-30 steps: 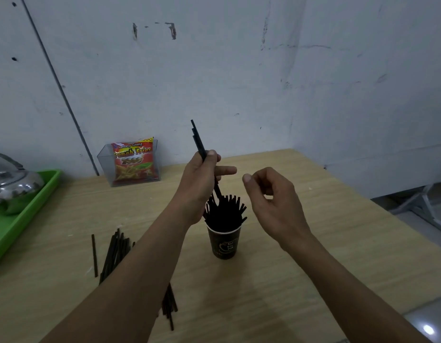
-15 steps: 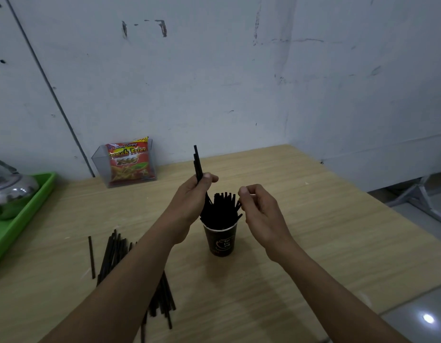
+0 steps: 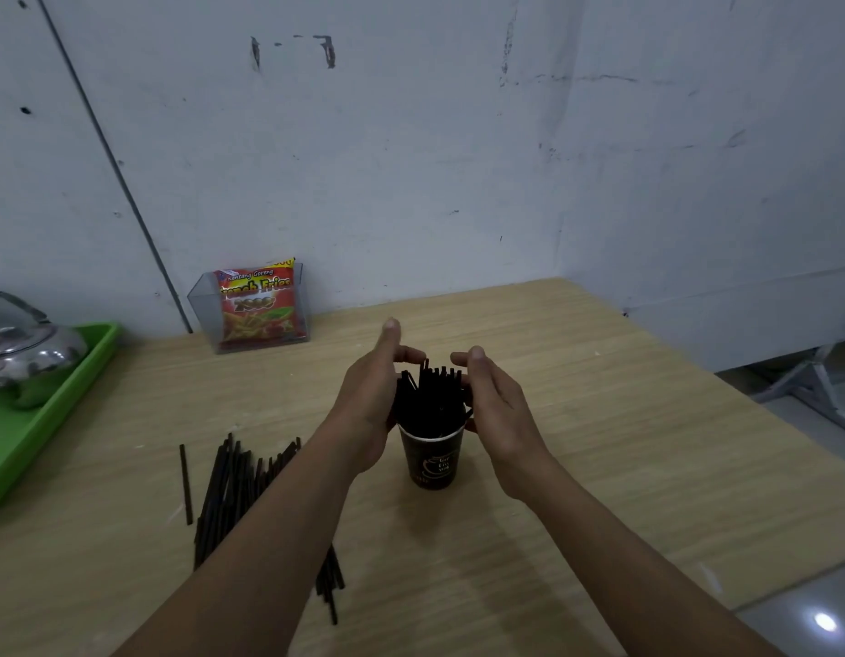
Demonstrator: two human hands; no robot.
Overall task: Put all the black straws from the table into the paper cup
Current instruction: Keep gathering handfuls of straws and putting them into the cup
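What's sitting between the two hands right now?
In the head view, the straws standing in the paper cup lie between the left hand and the right hand.

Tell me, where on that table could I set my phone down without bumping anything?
The wooden table is bare to the right of the paper cup, out to its right edge. It also looks bare behind the cup, right of the snack packet. The left is crowded: loose black straws, then the green tray.
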